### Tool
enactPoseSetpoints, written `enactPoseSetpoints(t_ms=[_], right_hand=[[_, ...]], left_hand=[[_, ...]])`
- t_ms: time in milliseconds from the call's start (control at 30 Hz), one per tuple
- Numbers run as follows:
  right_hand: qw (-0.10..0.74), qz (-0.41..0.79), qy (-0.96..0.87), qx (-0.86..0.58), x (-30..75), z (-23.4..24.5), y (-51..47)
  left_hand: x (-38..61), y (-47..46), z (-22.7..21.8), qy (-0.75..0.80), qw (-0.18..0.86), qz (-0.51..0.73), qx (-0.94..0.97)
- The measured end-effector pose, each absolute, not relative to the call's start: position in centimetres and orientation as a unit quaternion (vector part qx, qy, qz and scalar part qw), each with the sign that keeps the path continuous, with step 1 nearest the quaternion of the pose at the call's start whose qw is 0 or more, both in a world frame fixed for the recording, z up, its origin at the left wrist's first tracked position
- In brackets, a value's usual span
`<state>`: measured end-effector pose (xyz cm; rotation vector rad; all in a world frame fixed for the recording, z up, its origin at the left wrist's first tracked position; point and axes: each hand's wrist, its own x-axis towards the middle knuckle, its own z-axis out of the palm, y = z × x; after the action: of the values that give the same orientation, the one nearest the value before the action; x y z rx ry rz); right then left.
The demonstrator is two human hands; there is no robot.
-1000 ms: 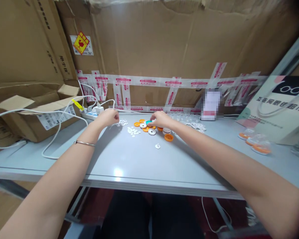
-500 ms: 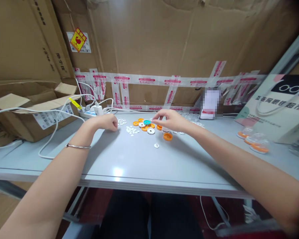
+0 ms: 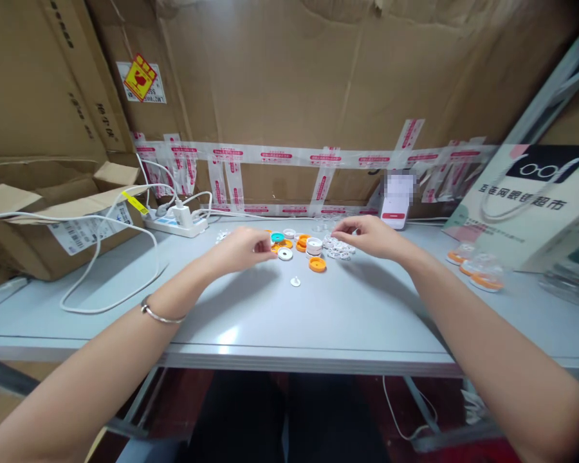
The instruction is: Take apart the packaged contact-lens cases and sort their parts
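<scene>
My left hand (image 3: 241,251) is over the left side of the disc cluster, thumb and fingers pressed together; whatever they may hold is hidden. Just right of its fingertips lies a white ring (image 3: 285,254), with a teal disc (image 3: 277,238) behind it. My right hand (image 3: 369,236) hovers at a pile of small white plastic parts (image 3: 340,249), its thumb and forefinger curved and slightly apart. Between the hands stand stacked white rings (image 3: 313,245) and an orange ring (image 3: 317,264). One small white piece with a peg (image 3: 295,281) lies nearer me.
Clear domes on orange and white bases (image 3: 485,281) stand at right, before a paper bag (image 3: 516,212). A phone (image 3: 395,204) leans at the back. A power strip (image 3: 178,224), white cables and an open carton (image 3: 53,238) occupy the left.
My left hand has moved right, from the small white pieces to the discs, covering some of them. My right hand has shifted right, from above the discs to the white parts pile.
</scene>
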<state>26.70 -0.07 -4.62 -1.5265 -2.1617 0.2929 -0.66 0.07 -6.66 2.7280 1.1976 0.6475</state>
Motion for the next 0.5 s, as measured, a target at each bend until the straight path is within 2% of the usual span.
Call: enactPoseSetpoints(t_ms=[200, 333, 500], right_hand=[[0.265, 0.076, -0.734, -0.621, 29.8, -4.6, 1.5], [0.269, 0.005, -0.669, -0.693, 32.2, -4.0, 1.9], [0.273, -0.081, -0.558, -0.779, 37.1, -3.4, 1.9]], left_hand=[[2.2, -1.8, -8.7, 0.238, 0.133, 0.179, 0.945], [2.5, -1.9, -9.1, 0.215, 0.121, 0.158, 0.956], [1.4, -0.6, -8.3, 0.240, 0.061, 0.201, 0.948]])
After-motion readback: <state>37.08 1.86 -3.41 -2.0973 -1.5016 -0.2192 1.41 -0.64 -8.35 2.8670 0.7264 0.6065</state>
